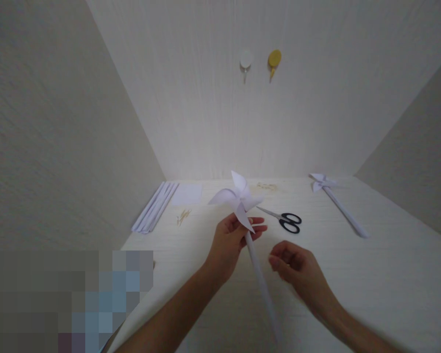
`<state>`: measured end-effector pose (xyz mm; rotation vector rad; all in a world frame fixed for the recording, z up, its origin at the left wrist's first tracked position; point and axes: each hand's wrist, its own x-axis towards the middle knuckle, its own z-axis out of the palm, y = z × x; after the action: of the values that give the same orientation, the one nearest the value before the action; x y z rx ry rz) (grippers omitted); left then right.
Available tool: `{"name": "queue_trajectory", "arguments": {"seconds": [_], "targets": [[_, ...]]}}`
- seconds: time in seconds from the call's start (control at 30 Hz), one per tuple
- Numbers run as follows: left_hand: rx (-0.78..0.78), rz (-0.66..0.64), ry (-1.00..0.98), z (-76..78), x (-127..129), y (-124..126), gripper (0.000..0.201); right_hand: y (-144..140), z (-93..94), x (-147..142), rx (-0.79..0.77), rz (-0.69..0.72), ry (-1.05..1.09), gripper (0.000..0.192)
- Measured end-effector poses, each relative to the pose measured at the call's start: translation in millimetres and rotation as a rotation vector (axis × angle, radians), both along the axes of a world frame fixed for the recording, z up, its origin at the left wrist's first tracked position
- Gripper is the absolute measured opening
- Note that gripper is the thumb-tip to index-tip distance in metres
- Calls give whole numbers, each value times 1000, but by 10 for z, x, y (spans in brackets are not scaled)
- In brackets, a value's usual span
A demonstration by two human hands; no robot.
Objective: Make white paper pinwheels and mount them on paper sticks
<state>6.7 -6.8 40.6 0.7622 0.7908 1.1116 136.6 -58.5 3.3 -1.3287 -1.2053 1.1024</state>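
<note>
A white paper pinwheel [238, 198] with curved blades is in my left hand [226, 242], in the middle of the view. My left thumb and fingers close around its rolled paper stick [259, 274] just below the blades, with some fingertips stretched out to the right. The stick slants down toward me. To the right of the stick, my right hand [294, 264] hangs apart from it. Its fingers are curled with the thumb near the index fingertip, and no object shows in them. Black-handled scissors [290, 222] lie beyond my right hand, pointing left.
Several rolled paper sticks [155, 208] lie at the left, beside a white paper sheet [187, 194]. Small wooden sticks [183, 215] lie in front of the sheet, others [266, 186] near the wall. Another pinwheel [343, 211] rests at right. White [246, 60] and yellow [274, 59] hooks are on the wall.
</note>
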Motion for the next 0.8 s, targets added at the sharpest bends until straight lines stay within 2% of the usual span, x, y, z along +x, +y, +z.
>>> {"name": "queue_trajectory", "arguments": {"seconds": [0.1, 0.13, 0.23, 0.27, 0.37, 0.53, 0.7, 0.8], "targets": [[24, -28, 27, 22, 3, -33, 9, 39, 224, 121, 266, -227, -142, 18], [35, -43, 37, 24, 4, -45, 10, 63, 314, 141, 364, -262, -190, 16], [63, -96, 60, 25, 7, -84, 17, 165, 553, 129, 604, -238, -344, 9], [69, -108, 63, 25, 8, -96, 19, 203, 607, 107, 639, -223, -410, 10], [93, -137, 69, 31, 17, -128, 20, 296, 682, 36, 684, -175, -556, 10], [156, -183, 146, 75, 34, -172, 21, 335, 652, 28, 704, -143, -586, 7], [335, -187, 282, 134, 9, -233, 36, 302, 681, 103, 646, -150, -581, 12], [405, -142, 356, 162, -14, -268, 40, 279, 731, 123, 645, -148, -612, 15]]}}
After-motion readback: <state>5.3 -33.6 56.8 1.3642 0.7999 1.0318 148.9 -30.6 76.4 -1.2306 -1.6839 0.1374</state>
